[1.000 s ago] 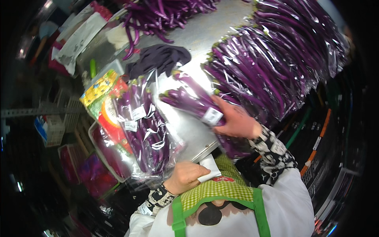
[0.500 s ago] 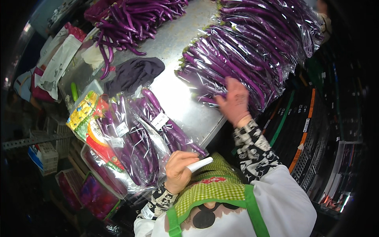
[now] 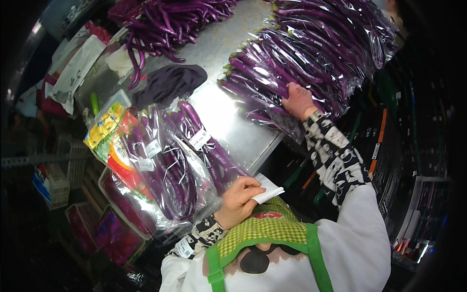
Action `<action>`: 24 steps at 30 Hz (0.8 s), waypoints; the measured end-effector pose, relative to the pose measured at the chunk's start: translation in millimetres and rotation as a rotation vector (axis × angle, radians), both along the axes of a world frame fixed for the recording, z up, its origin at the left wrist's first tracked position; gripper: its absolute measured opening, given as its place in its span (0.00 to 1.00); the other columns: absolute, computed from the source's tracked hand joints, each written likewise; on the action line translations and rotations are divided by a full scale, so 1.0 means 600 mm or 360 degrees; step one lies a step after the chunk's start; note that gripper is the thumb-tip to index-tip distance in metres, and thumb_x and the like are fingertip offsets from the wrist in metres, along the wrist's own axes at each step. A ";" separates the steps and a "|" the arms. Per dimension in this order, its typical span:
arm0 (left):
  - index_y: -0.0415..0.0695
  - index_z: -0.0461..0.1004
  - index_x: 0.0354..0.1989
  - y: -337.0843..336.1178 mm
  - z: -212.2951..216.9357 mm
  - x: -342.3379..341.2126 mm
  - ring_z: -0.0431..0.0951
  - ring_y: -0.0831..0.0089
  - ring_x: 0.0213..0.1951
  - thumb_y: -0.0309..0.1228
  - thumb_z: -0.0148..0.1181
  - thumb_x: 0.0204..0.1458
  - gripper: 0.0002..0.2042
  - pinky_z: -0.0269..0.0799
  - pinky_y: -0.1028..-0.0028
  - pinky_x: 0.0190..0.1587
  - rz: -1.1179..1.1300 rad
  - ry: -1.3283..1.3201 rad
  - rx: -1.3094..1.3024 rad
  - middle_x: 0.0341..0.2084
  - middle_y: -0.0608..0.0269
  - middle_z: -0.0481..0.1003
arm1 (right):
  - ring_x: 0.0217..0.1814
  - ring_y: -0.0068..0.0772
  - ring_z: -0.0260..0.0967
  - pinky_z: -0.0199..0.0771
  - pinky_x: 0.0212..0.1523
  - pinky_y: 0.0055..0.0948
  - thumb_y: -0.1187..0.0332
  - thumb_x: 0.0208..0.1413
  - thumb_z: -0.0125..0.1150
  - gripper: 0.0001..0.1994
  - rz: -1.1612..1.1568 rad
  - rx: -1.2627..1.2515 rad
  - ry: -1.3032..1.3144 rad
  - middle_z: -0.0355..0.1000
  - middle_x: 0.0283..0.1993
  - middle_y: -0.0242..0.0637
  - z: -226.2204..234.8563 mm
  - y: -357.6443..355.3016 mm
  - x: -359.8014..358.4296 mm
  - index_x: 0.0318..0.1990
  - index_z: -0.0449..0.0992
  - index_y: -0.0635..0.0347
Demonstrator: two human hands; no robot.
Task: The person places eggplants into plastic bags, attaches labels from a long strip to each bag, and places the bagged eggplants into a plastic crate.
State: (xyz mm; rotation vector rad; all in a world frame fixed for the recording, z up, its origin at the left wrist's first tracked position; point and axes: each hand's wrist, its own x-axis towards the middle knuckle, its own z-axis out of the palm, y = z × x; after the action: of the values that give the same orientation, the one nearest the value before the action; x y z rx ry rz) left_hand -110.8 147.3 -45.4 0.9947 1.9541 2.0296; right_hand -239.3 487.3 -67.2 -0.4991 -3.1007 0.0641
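My left hand (image 3: 240, 198), in front of my green checked apron, is closed on a folded white paper strip (image 3: 267, 190). To its left lie clear bags of long purple eggplants (image 3: 177, 182), with white labels stuck on them. On the right side of the table stretches a long row of bagged eggplants (image 3: 306, 63). My right hand (image 3: 298, 101) is at the near end of that row, fingers curled over a bag of eggplants (image 3: 265, 95); its fingertips are partly hidden.
Loose eggplants (image 3: 170, 22) are heaped at the far left of the metal table (image 3: 214, 102). A dark cloth (image 3: 170, 83) lies nearer, beside a colourful printed plastic bag (image 3: 114, 146). Black crates (image 3: 369, 141) stand off the table's right edge.
My right hand has moved slightly up and right, and its fingers have curled onto a bag. My left hand has shifted right and up; more of the paper strip shows.
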 end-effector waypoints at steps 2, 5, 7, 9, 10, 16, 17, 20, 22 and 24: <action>0.39 0.82 0.40 -0.011 -0.001 0.001 0.77 0.66 0.35 0.14 0.62 0.44 0.14 0.73 0.74 0.35 0.0029 0.0014 -0.0055 0.35 0.55 0.75 | 0.47 0.50 0.75 0.72 0.52 0.39 0.62 0.49 0.61 0.23 0.0089 -0.0452 0.0058 0.76 0.43 0.53 0.047 0.029 -0.007 0.51 0.70 0.67; 0.40 0.82 0.40 -0.023 -0.002 0.004 0.78 0.65 0.30 0.16 0.64 0.41 0.15 0.72 0.72 0.32 0.0055 0.0065 -0.0005 0.30 0.57 0.76 | 0.45 0.46 0.76 0.74 0.49 0.34 0.70 0.47 0.60 0.24 0.0275 -0.0867 0.0063 0.76 0.41 0.53 0.134 0.007 0.009 0.53 0.67 0.71; 0.39 0.82 0.37 -0.024 -0.005 0.006 0.78 0.64 0.28 0.17 0.66 0.40 0.13 0.71 0.71 0.29 -0.0045 0.0146 0.0089 0.28 0.57 0.78 | 0.47 0.26 0.67 0.68 0.51 0.25 0.78 0.48 0.56 0.23 0.0132 -0.1336 -0.0131 0.72 0.48 0.40 0.181 -0.050 0.027 0.55 0.65 0.69; 0.39 0.81 0.36 -0.021 0.001 0.005 0.78 0.64 0.28 0.19 0.67 0.41 0.11 0.69 0.70 0.28 -0.0162 0.0274 0.0173 0.28 0.58 0.78 | 0.47 0.30 0.68 0.68 0.51 0.27 0.78 0.50 0.55 0.25 0.0347 -0.1220 0.0043 0.71 0.49 0.43 0.198 -0.086 0.049 0.58 0.63 0.69; 0.38 0.81 0.35 -0.022 0.006 0.005 0.78 0.64 0.27 0.21 0.67 0.41 0.10 0.69 0.70 0.27 -0.0216 0.0337 0.0219 0.28 0.58 0.79 | 0.47 0.36 0.70 0.69 0.51 0.30 0.76 0.50 0.56 0.25 0.0422 -0.1191 0.0110 0.72 0.48 0.48 0.200 -0.104 0.055 0.58 0.63 0.70; 0.37 0.79 0.36 -0.059 0.051 0.003 0.79 0.61 0.27 0.21 0.65 0.44 0.09 0.69 0.68 0.27 -0.0411 0.0530 0.0230 0.27 0.58 0.79 | 0.48 0.38 0.72 0.70 0.52 0.32 0.75 0.57 0.57 0.24 0.0552 -0.1387 -0.0060 0.73 0.49 0.51 0.239 -0.170 0.041 0.60 0.63 0.71; 0.37 0.79 0.35 -0.065 0.054 0.006 0.79 0.61 0.27 0.21 0.65 0.44 0.09 0.69 0.68 0.28 -0.0400 0.0524 0.0229 0.28 0.57 0.79 | 0.48 0.38 0.72 0.70 0.51 0.33 0.75 0.57 0.56 0.22 0.0701 -0.1429 0.0047 0.73 0.49 0.52 0.241 -0.175 0.039 0.60 0.63 0.71; 0.37 0.79 0.35 -0.076 0.060 0.009 0.81 0.61 0.28 0.22 0.65 0.44 0.08 0.70 0.69 0.28 -0.0291 0.0514 0.0245 0.28 0.56 0.80 | 0.48 0.43 0.74 0.75 0.45 0.35 0.73 0.58 0.55 0.20 0.0579 -0.1222 -0.0157 0.73 0.50 0.55 0.285 -0.233 0.036 0.58 0.65 0.67; 0.38 0.79 0.34 -0.075 0.055 0.016 0.80 0.62 0.29 0.20 0.64 0.41 0.09 0.71 0.68 0.29 -0.0214 0.0492 0.0262 0.27 0.58 0.79 | 0.44 0.38 0.70 0.74 0.46 0.36 0.74 0.55 0.53 0.26 0.0601 -0.0890 -0.0079 0.70 0.46 0.49 0.253 -0.286 0.054 0.63 0.62 0.62; 0.38 0.79 0.33 -0.076 0.053 0.017 0.80 0.62 0.29 0.18 0.63 0.40 0.10 0.72 0.67 0.30 -0.0187 0.0454 0.0289 0.27 0.58 0.79 | 0.48 0.48 0.69 0.73 0.48 0.40 0.71 0.54 0.55 0.30 0.0686 -0.0478 0.0006 0.68 0.47 0.53 0.174 -0.345 0.095 0.66 0.58 0.63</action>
State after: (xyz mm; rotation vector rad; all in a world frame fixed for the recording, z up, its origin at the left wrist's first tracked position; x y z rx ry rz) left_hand -100.8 101.7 -13.8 1.4765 1.8050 2.1269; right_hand -182.5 280.5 37.2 0.1817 -3.1435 0.5320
